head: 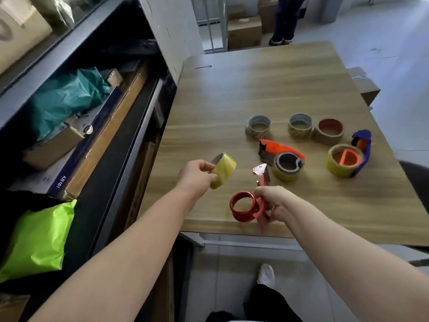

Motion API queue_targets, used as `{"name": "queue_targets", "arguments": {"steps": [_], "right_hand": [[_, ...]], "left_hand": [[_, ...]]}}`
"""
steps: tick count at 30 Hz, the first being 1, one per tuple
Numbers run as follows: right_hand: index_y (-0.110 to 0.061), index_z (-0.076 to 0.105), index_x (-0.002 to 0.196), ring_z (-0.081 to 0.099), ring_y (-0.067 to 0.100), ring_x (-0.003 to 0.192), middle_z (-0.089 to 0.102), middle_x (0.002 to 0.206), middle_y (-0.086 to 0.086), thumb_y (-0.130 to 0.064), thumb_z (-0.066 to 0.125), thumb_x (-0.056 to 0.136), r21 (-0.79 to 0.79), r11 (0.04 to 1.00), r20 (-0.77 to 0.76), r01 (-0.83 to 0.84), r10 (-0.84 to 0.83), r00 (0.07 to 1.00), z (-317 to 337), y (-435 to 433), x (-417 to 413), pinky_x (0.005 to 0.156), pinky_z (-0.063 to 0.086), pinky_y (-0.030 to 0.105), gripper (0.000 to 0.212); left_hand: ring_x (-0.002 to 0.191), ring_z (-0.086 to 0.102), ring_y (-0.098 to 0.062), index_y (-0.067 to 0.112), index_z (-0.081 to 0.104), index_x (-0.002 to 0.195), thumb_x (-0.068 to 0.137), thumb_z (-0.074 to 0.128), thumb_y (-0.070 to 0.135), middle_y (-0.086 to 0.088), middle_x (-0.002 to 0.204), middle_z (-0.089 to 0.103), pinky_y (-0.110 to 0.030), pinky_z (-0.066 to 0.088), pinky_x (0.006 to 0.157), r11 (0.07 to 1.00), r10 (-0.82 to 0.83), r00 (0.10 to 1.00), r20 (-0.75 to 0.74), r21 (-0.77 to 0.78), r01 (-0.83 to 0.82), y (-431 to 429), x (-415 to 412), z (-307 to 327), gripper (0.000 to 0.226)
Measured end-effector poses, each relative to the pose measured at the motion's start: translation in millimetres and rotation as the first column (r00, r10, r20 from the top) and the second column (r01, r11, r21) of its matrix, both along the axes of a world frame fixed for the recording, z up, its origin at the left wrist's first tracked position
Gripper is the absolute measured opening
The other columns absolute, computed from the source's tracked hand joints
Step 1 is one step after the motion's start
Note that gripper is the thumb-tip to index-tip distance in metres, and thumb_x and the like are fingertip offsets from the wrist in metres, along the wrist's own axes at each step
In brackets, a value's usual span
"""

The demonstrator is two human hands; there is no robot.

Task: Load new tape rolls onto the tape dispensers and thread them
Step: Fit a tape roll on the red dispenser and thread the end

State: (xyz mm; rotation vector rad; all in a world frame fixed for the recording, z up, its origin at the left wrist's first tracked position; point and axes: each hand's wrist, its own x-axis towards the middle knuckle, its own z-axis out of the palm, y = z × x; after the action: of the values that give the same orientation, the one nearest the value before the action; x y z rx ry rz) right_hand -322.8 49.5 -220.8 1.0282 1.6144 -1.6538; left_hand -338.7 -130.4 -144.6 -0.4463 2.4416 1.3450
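My left hand [197, 176] grips a yellowish tape roll [224, 171] above the table's near left part. My right hand [272, 201] holds a red tape dispenser [246, 206] by its frame, its empty red hub facing me and its metal blade end [261, 170] pointing away. The roll and the dispenser are apart. On the table lie an orange dispenser with a roll on it [284, 159] and a blue dispenser with a yellow roll on its orange hub [348, 159].
Three loose rolls [258, 127] [300, 125] [329, 131] stand in a row further back on the wooden table [255, 84]. Shelving with boxes and bags [65, 101] runs along the left. A person stands by cartons [243, 31] at the far end.
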Motion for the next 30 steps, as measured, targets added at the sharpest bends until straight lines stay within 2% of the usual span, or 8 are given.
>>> {"name": "queue_targets", "arguments": {"steps": [3,6,9,16,19,21,26,30], "right_hand": [[-0.006,0.055,0.081,0.056,0.023,0.052,0.057,0.064,0.01,-0.007,0.054,0.09,0.04,0.999,0.059,-0.025,0.022,0.998,-22.2,-13.3,-22.9,0.054,0.047,0.032,0.01],[-0.005,0.057,0.089,0.053,0.024,0.044,0.056,0.071,0.014,-0.001,0.047,0.091,0.112,0.993,0.041,-0.03,0.026,0.999,-39.5,-28.0,-41.9,0.036,0.042,0.022,0.01],[0.002,0.058,0.105,0.055,0.028,0.055,0.059,0.09,0.02,0.0,0.041,0.092,0.203,0.979,0.007,-0.011,0.01,1.0,-52.0,-36.2,-63.0,0.035,0.043,0.024,0.021],[-0.003,0.058,0.1,0.056,0.03,0.073,0.055,0.096,0.021,-0.007,0.055,0.081,0.347,0.936,-0.008,-0.058,0.065,0.998,-55.6,-47.2,-77.6,0.061,0.045,0.034,0.019],[-0.014,0.058,0.123,0.06,0.029,0.1,0.054,0.119,0.012,-0.011,0.058,0.08,0.475,0.88,-0.181,0.035,0.059,0.982,-19.8,-53.5,-80.4,0.085,0.053,0.038,0.043],[-0.017,0.049,0.14,0.056,0.023,0.112,0.053,0.132,0.007,0.002,0.053,0.084,0.329,0.944,-0.358,0.034,0.091,0.929,14.2,-58.4,-79.1,0.092,0.051,0.036,0.06],[-0.019,0.043,0.145,0.049,0.013,0.128,0.054,0.135,0.003,0.018,0.048,0.08,0.01,0.989,-0.575,-0.147,0.126,0.809,76.0,-70.6,-68.9,0.085,0.047,0.022,0.075],[-0.018,0.054,0.135,0.059,0.015,0.117,0.061,0.127,0.001,0.014,0.047,0.086,-0.035,0.997,-0.54,-0.062,0.033,0.841,73.4,-60.1,-62.5,0.084,0.05,0.025,0.059]], "left_hand": [[0.099,0.06,-0.019,0.021,0.067,0.09,0.085,0.07,0.005,-0.003,0.104,0.066,-0.028,0.045,0.082,1.0,0.008,1.0,0.011,-0.02,-0.008,-13.9,-16.0,-7.8,0.017],[0.095,0.063,-0.019,0.024,0.067,0.083,0.082,0.073,0.005,0.001,0.092,0.068,-0.032,0.052,0.084,0.999,-0.012,1.0,0.005,-0.033,0.012,-29.6,-26.3,-11.1,0.02],[0.097,0.065,-0.019,0.024,0.071,0.084,0.08,0.075,0.006,0.0,0.094,0.071,-0.036,0.053,0.091,0.998,-0.043,0.999,0.03,-0.045,0.045,-42.9,-35.9,-12.0,0.019],[0.085,0.06,-0.014,0.017,0.072,0.092,0.08,0.072,0.002,0.006,0.081,0.066,-0.027,0.049,0.083,0.987,-0.16,0.987,0.034,0.03,0.159,-61.2,-60.2,-6.4,0.019],[0.081,0.06,-0.011,0.01,0.069,0.099,0.085,0.068,-0.001,0.002,0.086,0.067,-0.017,0.047,0.073,0.97,-0.181,0.984,0.006,0.164,0.177,-65.7,-65.8,3.7,0.018],[0.081,0.059,-0.01,0.013,0.068,0.098,0.088,0.066,0.002,0.003,0.087,0.067,-0.019,0.045,0.073,0.95,-0.183,0.983,0.025,0.261,0.17,-67.6,-69.6,11.7,0.014],[0.098,0.06,-0.016,0.009,0.066,0.113,0.091,0.064,0.008,0.0,0.101,0.067,-0.041,0.046,0.095,0.918,-0.22,0.973,0.065,0.352,0.184,-70.1,-84.7,24.8,0.022],[0.077,0.058,-0.01,0.011,0.065,0.097,0.089,0.063,-0.001,-0.001,0.086,0.065,-0.015,0.048,0.07,0.908,-0.304,0.952,-0.041,0.29,0.303,-67.7,-86.9,16.8,0.015]]}}
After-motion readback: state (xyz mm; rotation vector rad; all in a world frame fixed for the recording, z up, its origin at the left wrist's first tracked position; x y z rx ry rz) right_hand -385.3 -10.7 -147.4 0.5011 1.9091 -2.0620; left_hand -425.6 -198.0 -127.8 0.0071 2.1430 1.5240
